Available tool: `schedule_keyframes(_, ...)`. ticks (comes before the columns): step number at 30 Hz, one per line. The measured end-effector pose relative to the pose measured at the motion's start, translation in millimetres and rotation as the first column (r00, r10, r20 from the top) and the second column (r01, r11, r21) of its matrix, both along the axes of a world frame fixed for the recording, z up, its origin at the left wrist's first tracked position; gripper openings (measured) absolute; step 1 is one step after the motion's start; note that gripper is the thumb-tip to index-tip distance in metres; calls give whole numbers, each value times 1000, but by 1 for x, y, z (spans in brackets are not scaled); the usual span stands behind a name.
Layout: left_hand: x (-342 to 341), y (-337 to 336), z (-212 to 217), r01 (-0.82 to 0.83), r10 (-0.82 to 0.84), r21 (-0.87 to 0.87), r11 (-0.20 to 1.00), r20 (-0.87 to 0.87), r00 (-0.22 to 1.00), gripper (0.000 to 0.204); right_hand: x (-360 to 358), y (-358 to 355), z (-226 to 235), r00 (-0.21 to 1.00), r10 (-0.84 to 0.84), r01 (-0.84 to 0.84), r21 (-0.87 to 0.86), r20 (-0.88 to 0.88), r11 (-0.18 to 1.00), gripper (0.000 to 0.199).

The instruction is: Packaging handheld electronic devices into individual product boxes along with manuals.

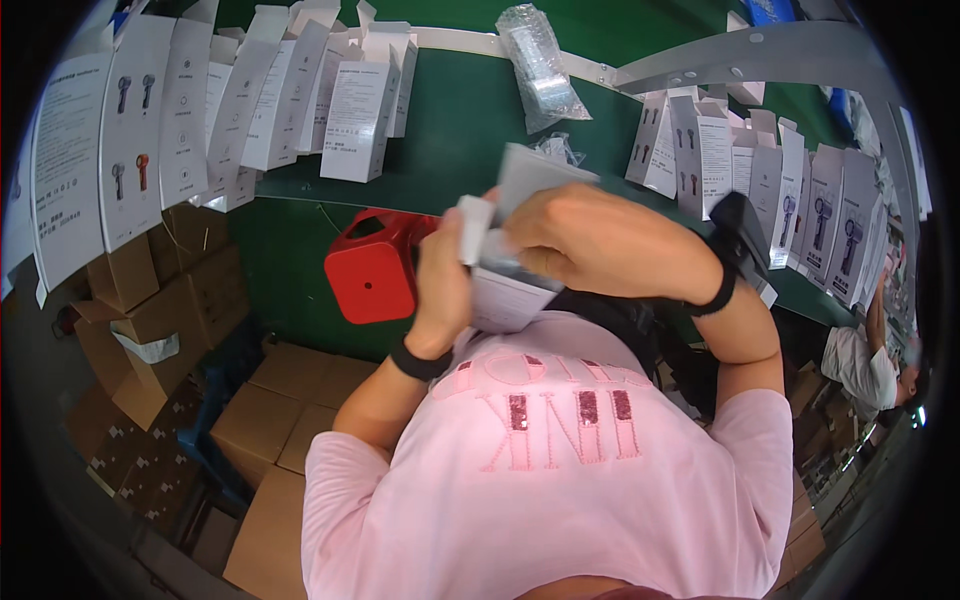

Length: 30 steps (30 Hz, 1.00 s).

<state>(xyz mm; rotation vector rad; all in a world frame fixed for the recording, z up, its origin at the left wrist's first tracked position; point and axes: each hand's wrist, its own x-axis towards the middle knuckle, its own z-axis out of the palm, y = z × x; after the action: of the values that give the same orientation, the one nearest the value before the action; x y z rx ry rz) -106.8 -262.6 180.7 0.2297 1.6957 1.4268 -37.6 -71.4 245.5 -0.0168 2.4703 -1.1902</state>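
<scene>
Close to my chest I hold a white cardboard box (505,302), its top end open and its flaps raised. My left hand (443,285) is wrapped round the box's left side. Curled over the open top, my right hand (575,235) has its fingers bent down at the mouth, beside an upright pale flap. What those fingers grip is hidden and partly blurred; something grey shows inside the mouth. Beyond the box, a clear bubble-wrap pouch (540,70) and a small clear plastic bag (560,148) lie on the green table (450,120).
Rows of printed white boxes with open tops stand at left (350,115) and right (715,155). A red stool (370,280) is beside my left hand. Brown cartons (265,410) are stacked at lower left. A metal rail (700,70) crosses the back right. Another person (862,365) is at far right.
</scene>
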Motion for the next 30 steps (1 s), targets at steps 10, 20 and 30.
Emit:
schedule_keyframes(10, -57, -20, 7, -650, 488, 130, 749, 555, 674, 43, 49, 17, -229, 771, -589, 636, 337, -241, 694, 45)
schedule_keyframes(20, -28, 38, 36, -393, 88, 225, 891, 764, 639, 47, 46, 59, 14, 176, -983, 769, -617, -50, 169, 25)
schedule_keyframes(30, -6, 56, 49, 6, -212, 311, 950, 635, 742, 58, 7, 28, 89, 989, -149, 148, 51, 19, 988, 15)
